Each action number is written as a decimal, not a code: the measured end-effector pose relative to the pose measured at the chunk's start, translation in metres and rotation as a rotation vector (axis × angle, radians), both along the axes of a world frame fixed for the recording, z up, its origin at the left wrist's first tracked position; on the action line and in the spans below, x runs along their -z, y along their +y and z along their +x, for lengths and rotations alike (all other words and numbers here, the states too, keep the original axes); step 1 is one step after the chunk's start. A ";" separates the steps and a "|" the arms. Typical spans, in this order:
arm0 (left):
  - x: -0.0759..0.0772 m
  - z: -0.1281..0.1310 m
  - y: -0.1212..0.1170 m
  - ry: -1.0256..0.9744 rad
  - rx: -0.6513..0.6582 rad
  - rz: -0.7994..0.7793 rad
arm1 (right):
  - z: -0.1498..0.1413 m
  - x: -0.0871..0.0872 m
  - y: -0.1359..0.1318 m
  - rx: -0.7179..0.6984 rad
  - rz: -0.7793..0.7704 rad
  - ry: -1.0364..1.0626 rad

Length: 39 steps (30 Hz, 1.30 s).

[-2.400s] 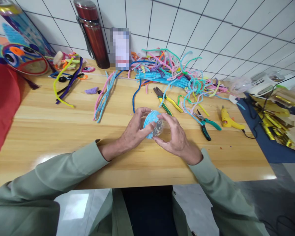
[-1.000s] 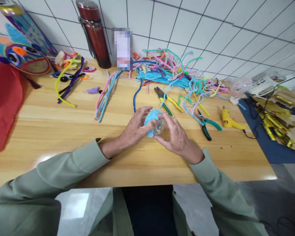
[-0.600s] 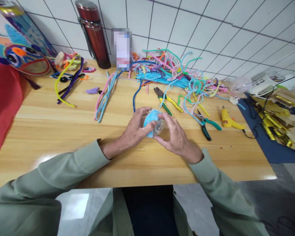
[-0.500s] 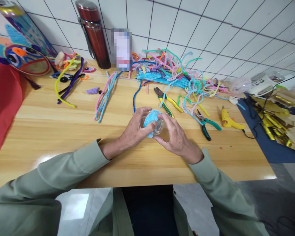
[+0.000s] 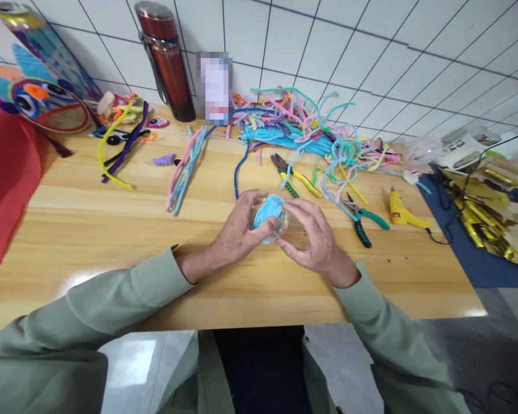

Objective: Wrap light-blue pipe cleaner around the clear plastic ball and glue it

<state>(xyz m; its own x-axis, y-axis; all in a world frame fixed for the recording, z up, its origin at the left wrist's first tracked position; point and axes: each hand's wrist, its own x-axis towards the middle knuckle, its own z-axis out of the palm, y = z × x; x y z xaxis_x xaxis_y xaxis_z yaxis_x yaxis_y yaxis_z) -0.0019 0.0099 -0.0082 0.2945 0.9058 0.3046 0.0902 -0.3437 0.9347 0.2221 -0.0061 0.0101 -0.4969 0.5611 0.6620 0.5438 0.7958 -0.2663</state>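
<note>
Light-blue pipe cleaner [image 5: 267, 210] is wound around one side of a small clear plastic ball or cup [image 5: 281, 223]; its exact shape is partly hidden by my fingers. My left hand [image 5: 247, 225] grips this piece from the left, thumb pressed on the near side of the blue winding and fingers behind it. On the other side, my right hand [image 5: 311, 234] curves its thumb and fingertips around the clear edge and steadies it. Just beyond my hands lie yellow-and-green pliers [image 5: 296, 177]. Teal-handled pliers [image 5: 362, 219] rest to the right.
Behind is a tangled heap of pipe cleaners [image 5: 293, 129]. A red thermos [image 5: 166, 66] and a blurred-out phone-like panel [image 5: 214, 86] stand by the tiled wall. A yellow glue gun [image 5: 403, 210] lies right, its cord trailing. A decorated round face [image 5: 47, 103] sits left, near red cloth [image 5: 8, 190].
My right hand has shifted slightly right and its fingertips have drawn back toward the clear edge, uncovering more of the piece. My left hand keeps its grip.
</note>
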 end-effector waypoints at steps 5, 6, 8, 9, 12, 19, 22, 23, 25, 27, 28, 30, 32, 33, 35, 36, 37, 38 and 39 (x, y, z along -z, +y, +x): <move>0.000 -0.001 0.000 0.028 0.000 0.027 | 0.000 -0.001 0.001 0.005 -0.014 0.002; 0.000 -0.002 0.001 0.041 -0.005 0.032 | 0.000 -0.001 0.001 0.007 -0.023 0.006; 0.001 -0.002 0.001 0.065 -0.010 0.039 | 0.000 -0.001 0.001 0.003 -0.038 0.011; 0.001 -0.002 0.001 0.073 -0.011 0.041 | -0.001 -0.001 0.001 -0.001 -0.041 0.011; 0.002 -0.002 0.001 0.079 -0.013 0.055 | -0.001 -0.001 0.002 -0.009 -0.042 0.005; 0.003 -0.001 0.001 0.039 -0.009 0.046 | -0.002 -0.002 0.001 -0.010 -0.082 0.001; 0.003 -0.001 0.001 0.019 -0.007 0.030 | -0.002 -0.004 -0.001 -0.009 -0.115 -0.001; 0.004 -0.001 0.001 0.009 -0.005 0.024 | -0.002 -0.004 -0.001 -0.008 -0.127 0.001; 0.005 -0.001 0.001 -0.014 -0.007 0.011 | -0.002 -0.005 -0.001 -0.007 -0.156 0.007; 0.007 0.000 0.002 -0.043 -0.005 -0.008 | -0.003 -0.004 -0.001 -0.001 -0.184 0.012; 0.008 0.000 0.002 -0.058 -0.002 -0.019 | -0.003 -0.002 0.000 0.005 -0.195 0.013; 0.009 0.002 0.003 -0.084 0.004 -0.039 | -0.004 0.001 0.001 0.011 -0.202 0.018; 0.011 0.003 0.003 -0.094 0.002 -0.046 | -0.005 0.004 0.002 0.011 -0.196 0.032; 0.011 0.003 0.004 -0.096 -0.001 -0.045 | -0.006 0.005 0.003 0.010 -0.193 0.038; 0.012 0.003 0.003 -0.096 -0.005 -0.042 | -0.008 0.006 0.003 0.009 -0.188 0.043; 0.012 0.004 0.003 -0.095 -0.006 -0.042 | -0.008 0.007 0.003 0.012 -0.186 0.044; 0.012 0.004 0.003 -0.093 -0.007 -0.043 | -0.009 0.006 0.002 0.013 -0.182 0.045; 0.011 0.004 0.003 -0.092 -0.008 -0.043 | -0.010 0.006 0.002 0.014 -0.177 0.046; 0.011 0.004 0.002 -0.091 -0.007 -0.043 | -0.011 0.006 0.001 0.015 -0.173 0.049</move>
<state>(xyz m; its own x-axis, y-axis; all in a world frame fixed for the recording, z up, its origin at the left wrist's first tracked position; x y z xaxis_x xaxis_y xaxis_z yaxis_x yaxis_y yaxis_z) 0.0016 0.0121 -0.0193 0.2607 0.9207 0.2903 0.0065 -0.3024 0.9532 0.2107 -0.0049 0.0042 -0.4572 0.6762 0.5777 0.5388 0.7274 -0.4250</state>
